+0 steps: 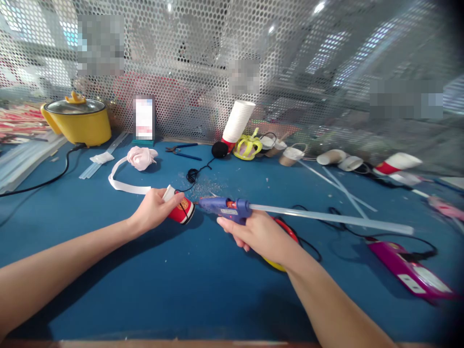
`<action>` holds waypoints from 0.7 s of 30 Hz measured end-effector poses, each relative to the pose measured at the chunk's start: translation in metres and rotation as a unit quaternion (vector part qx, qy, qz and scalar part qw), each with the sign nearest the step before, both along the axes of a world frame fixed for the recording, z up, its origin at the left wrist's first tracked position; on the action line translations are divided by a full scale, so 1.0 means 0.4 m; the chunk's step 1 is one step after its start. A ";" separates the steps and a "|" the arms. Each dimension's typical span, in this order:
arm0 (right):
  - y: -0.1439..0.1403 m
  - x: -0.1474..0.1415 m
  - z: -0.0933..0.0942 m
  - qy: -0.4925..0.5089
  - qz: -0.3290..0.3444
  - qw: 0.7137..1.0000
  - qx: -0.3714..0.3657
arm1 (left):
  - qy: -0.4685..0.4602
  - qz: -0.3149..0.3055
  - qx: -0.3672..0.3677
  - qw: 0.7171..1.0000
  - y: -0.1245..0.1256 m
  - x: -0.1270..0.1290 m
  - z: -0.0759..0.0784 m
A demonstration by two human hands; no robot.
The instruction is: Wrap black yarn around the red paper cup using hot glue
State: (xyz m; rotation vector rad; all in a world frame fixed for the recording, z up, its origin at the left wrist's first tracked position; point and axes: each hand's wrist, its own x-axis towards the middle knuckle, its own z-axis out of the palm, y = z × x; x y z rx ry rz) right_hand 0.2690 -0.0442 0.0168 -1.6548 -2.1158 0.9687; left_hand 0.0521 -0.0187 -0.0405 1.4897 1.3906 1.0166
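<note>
My left hand (155,210) is closed around a small red and white paper cup (180,210), tilted on its side, with a black cord lying across it. A white ribbon (126,186) runs from near that hand back to a pale pink fabric bundle (141,158). In my right hand (259,232) is a blue hot glue gun (224,207), its nozzle pointing left, close to the cup's base. Whether the nozzle touches the cup I cannot tell. A long translucent glue stick (333,218) sticks out of the gun's rear. Black cord (193,175) lies tangled behind the cup.
A yellow electric pot (78,121) stands at the back left beside bundled glue sticks (29,162). Pliers (183,151), stacked paper cups (238,121) and a yellow woven basket (247,146) line the back. A purple power strip (409,270) lies right. Scissors' handles (288,229) show behind my right hand.
</note>
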 end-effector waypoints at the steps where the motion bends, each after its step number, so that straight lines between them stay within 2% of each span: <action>1: 0.002 0.000 -0.002 0.003 0.002 1.000 -0.004 | 0.000 -0.002 0.001 1.000 0.000 0.000 0.000; 5: 0.006 -0.002 -0.004 0.025 0.000 1.000 -0.017 | -0.003 -0.002 -0.005 1.000 -0.001 0.000 0.002; 11: 0.044 0.012 0.003 0.124 -0.027 0.991 -0.031 | -0.006 0.020 0.022 1.000 0.002 -0.003 0.013; 14: 0.100 0.040 0.003 0.133 -0.082 0.987 0.027 | -0.029 0.037 0.044 0.998 0.008 -0.010 0.028; 17: 0.172 0.073 -0.010 0.133 -0.180 0.971 0.079 | -0.045 0.061 0.067 0.995 0.018 -0.020 0.042; 21: 0.244 0.102 -0.048 0.107 -0.207 0.972 0.038 | -0.057 0.077 0.082 0.992 0.029 -0.032 0.051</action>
